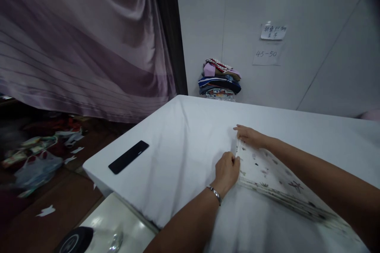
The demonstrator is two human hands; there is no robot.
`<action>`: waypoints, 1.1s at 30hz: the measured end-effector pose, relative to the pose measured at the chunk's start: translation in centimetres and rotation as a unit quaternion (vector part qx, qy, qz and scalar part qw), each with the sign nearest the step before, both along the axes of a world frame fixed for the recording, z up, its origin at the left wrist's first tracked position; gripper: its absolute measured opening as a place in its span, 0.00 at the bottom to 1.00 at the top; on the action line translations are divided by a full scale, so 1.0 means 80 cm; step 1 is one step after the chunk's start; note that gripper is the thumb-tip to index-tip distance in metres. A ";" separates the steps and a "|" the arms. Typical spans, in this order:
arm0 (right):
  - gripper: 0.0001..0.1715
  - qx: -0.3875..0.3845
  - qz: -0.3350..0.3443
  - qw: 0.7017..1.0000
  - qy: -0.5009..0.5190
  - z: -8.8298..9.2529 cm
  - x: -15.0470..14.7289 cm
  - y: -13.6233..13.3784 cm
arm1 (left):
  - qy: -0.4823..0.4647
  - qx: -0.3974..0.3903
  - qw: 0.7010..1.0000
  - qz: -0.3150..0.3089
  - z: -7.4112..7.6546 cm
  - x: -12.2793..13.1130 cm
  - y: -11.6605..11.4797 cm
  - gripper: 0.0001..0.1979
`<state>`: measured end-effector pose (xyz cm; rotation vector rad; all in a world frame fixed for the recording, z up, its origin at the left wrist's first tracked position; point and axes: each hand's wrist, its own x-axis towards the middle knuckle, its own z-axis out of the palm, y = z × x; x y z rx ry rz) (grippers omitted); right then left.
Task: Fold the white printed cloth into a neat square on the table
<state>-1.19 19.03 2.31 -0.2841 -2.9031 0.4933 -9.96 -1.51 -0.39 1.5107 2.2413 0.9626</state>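
Observation:
A long folded white cloth (273, 174) with small leaf and plant prints lies in several layers on the white-covered table (202, 126). My left hand (227, 170), with a metal bracelet at the wrist, is closed on the cloth's near left corner. At the far left corner my right hand (251, 135) rests on the cloth with its fingers curled over the edge, closed on it. The right forearm crosses above the cloth and hides part of it.
A black phone-like slab (128, 157) lies at the table's left. Folded clothes (220, 79) are stacked beyond the back edge. A pinkish curtain (118, 47) hangs at left. A plastic bag (38, 168) sits on the littered floor. A pale stand (103, 221) is near front.

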 end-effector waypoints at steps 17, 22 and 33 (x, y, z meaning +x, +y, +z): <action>0.12 -0.092 -0.027 0.987 -0.128 0.021 -0.001 0.015 | -0.013 -0.010 1.000 -0.017 0.004 -0.002 -0.004 0.09; 0.14 -0.136 -0.026 0.977 -0.161 0.022 -0.005 0.026 | -0.012 -0.009 1.000 -0.024 0.006 -0.002 -0.004 0.10; 0.07 -0.167 -0.016 0.973 -0.156 0.015 -0.018 0.029 | 0.050 -0.046 0.997 -0.042 0.008 -0.003 -0.004 0.09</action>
